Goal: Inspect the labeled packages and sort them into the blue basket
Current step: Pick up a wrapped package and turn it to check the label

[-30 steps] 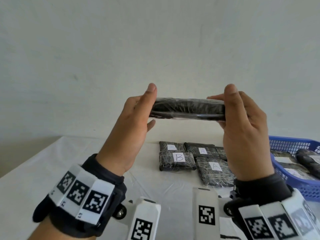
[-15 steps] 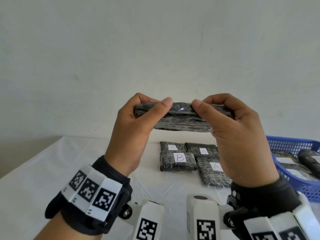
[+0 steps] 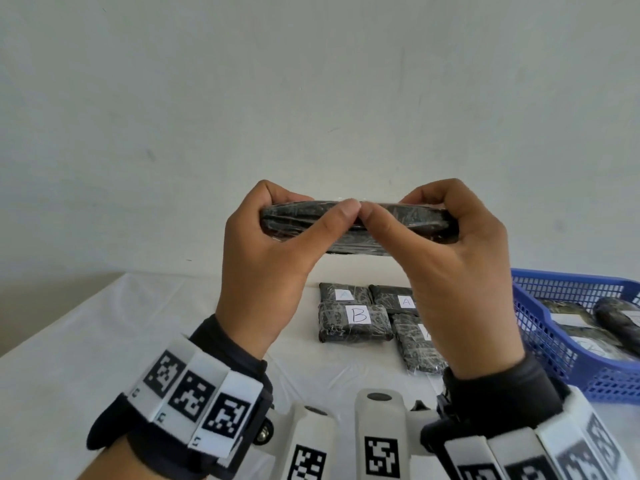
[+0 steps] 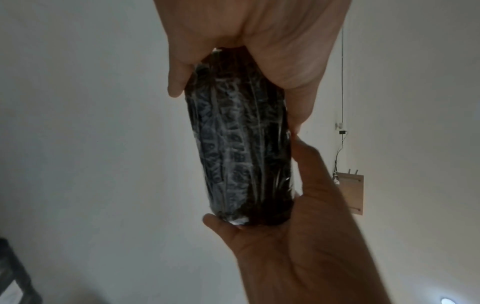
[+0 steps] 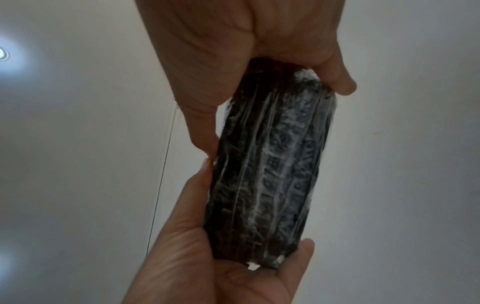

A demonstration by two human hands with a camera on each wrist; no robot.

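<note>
Since a second earlier, both thumbs had slid inward until they met at the package's middle. Left hand [image 3: 263, 258] and right hand [image 3: 460, 271] gripped the wrapped black package [image 3: 349, 244], fingers curled round it, above the bench [image 3: 69, 358]. Its label was unseen; inspection judged unfinished. Labelled packages [image 3: 353, 322] lay at twelve o'clock, the blue basket [image 3: 540, 327] at two.

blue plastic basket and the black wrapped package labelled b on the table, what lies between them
In the head view, black wrapped packages labelled A lie between the B package and the blue basket; the right hand partly hides them.
</note>
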